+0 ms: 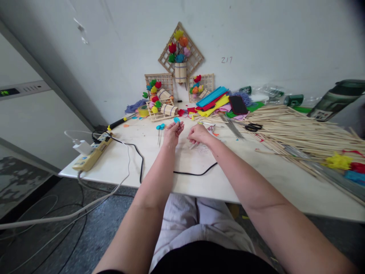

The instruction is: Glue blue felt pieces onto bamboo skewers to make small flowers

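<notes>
My left hand is raised over the white table, its fingers pinched around a small blue paper flower that shows above the fingertips. Close by on its right, my right hand is closed, knuckles up, low over the table. What its fingers hold, if anything, is hidden; a patterned white item shows just behind it. Left of my left hand, blue flower heads on thin stems lie flat. The two hands are apart.
Lattice panels with colourful flowers lean against the wall. Folded coloured sheets, a phone, black scissors and many thin sticks lie rightward. A power strip with cables sits at left; a dark bottle stands far right.
</notes>
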A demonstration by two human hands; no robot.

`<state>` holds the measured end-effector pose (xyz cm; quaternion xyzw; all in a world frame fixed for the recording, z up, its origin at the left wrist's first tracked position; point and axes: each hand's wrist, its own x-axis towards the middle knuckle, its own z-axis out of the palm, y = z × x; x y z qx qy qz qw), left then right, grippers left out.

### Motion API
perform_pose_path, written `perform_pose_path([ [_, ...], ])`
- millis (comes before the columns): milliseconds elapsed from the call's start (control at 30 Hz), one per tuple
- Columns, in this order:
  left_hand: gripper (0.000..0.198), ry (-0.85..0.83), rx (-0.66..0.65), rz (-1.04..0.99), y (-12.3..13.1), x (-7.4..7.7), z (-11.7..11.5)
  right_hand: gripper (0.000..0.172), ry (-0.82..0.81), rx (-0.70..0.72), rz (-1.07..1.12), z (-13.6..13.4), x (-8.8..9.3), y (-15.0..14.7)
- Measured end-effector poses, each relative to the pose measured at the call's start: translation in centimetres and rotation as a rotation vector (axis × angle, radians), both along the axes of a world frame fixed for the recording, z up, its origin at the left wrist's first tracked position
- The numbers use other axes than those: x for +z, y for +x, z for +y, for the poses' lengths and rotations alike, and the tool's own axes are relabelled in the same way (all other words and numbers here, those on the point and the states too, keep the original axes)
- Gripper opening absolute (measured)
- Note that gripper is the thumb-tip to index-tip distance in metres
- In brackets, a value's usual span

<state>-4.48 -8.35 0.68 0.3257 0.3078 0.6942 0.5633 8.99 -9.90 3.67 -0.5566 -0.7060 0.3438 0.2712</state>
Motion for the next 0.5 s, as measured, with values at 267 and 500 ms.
perform_pose_path([
  [267, 0.003, -0.007, -0.141, -0.004, 0.3, 0.2, -0.2, 0.022, 0.074, -0.051, 0.246, 0.7, 1.2, 1.4],
  [500, 0.005, 0.001, -0.390, 0.119, 0.8, -0.1, -0.8, 0.025, 0.007, -0.019, 0.621, 0.9, 1.2, 1.9],
])
